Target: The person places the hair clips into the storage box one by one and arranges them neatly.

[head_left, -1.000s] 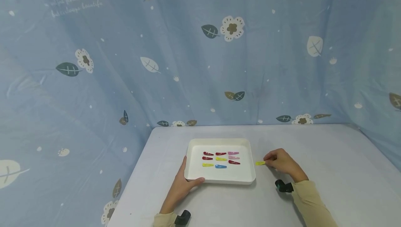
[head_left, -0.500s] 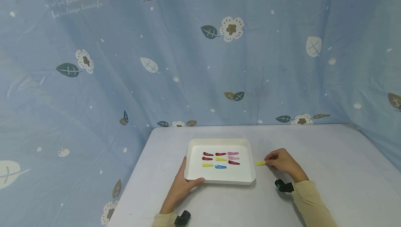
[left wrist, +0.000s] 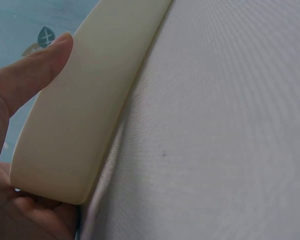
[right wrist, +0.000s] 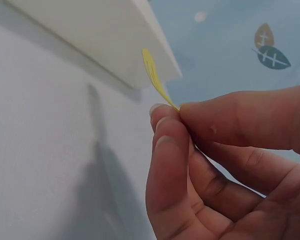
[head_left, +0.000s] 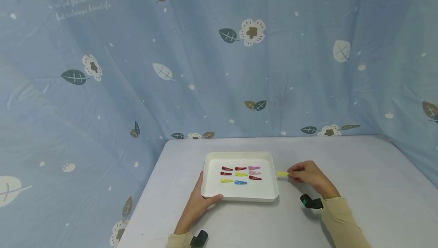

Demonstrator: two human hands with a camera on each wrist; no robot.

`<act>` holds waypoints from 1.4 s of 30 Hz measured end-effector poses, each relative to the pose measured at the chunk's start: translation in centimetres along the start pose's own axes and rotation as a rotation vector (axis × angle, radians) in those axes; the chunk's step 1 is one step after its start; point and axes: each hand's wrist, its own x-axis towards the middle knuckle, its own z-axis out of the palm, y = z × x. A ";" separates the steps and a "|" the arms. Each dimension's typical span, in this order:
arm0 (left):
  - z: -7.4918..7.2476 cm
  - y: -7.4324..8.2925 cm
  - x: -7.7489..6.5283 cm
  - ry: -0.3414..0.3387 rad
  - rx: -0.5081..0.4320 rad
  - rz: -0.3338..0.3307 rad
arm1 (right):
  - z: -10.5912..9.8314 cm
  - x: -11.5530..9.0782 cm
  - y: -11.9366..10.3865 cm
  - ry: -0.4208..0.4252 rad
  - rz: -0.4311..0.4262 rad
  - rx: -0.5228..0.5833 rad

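Observation:
A shallow white tray (head_left: 239, 194) lies on the table with several snap hair clips in short rows. Among them are red clips (head_left: 254, 178), yellow ones (head_left: 226, 180), pink ones (head_left: 254, 168) and a blue clip (head_left: 240, 182). At the tray's near left corner my left hand (head_left: 197, 204) grips it, thumb along the front wall (left wrist: 85, 100), fingers round the side. Just right of the tray, my right hand (head_left: 309, 176) pinches a yellow hair clip (right wrist: 151, 70) by one end between thumb and fingertips. That clip is raised off the table, its free end pointing at the tray.
The white-covered table (head_left: 362, 187) stretches away on both sides of the tray. Behind it and to the left hangs a blue curtain (head_left: 205, 50) with leaf and flower prints. Black wrist cameras (head_left: 311, 202) are worn on both arms.
The right hand has lifted the yellow hair clip from the table and moved it slightly up and left toward the tray. The left hand and tray have stayed in place.

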 end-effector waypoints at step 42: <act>-0.1 -0.2 0.2 -0.008 0.012 0.006 | 1.8 -0.7 -2.3 -0.170 -0.100 0.258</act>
